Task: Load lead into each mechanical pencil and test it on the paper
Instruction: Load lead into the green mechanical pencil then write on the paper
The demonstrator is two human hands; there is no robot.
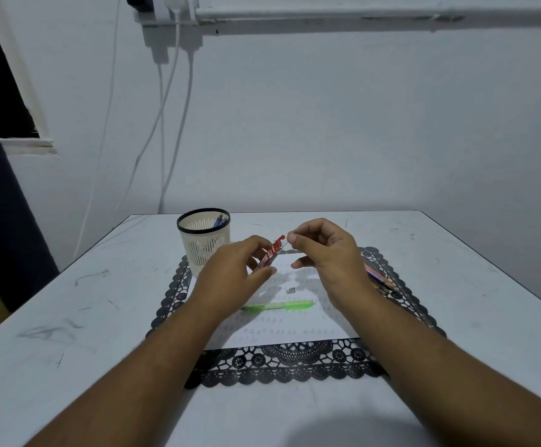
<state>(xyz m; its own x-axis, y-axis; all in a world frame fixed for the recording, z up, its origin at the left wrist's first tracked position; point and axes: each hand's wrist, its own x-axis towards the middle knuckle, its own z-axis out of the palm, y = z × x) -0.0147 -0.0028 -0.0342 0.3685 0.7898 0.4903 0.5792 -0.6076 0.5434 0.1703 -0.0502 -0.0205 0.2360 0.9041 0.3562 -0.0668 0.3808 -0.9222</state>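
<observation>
Two hands are working above the paper (295, 333). Left hand (230, 272) is gripping a red lead case (267, 256), fingers curled round its lower part, the case tilting up toward the right hand (324, 253). Right thumb and forefinger are pinching together just beside the case's open top; whether a lead is between them is too fine to tell. White print is showing on the case, too blurred to read. Below the grip a green pencil (279, 306) is lying across the paper, with a small grey piece (291, 290) near it. Rows of faint pencil marks are running over the sheet, none legible. Under the right wrist more pencils (380, 279) are resting on the black lace mat (282, 366). Left of the grip a cream mesh cup (203, 245) is standing on the table (69, 317), holding blue pens (219, 220).
</observation>
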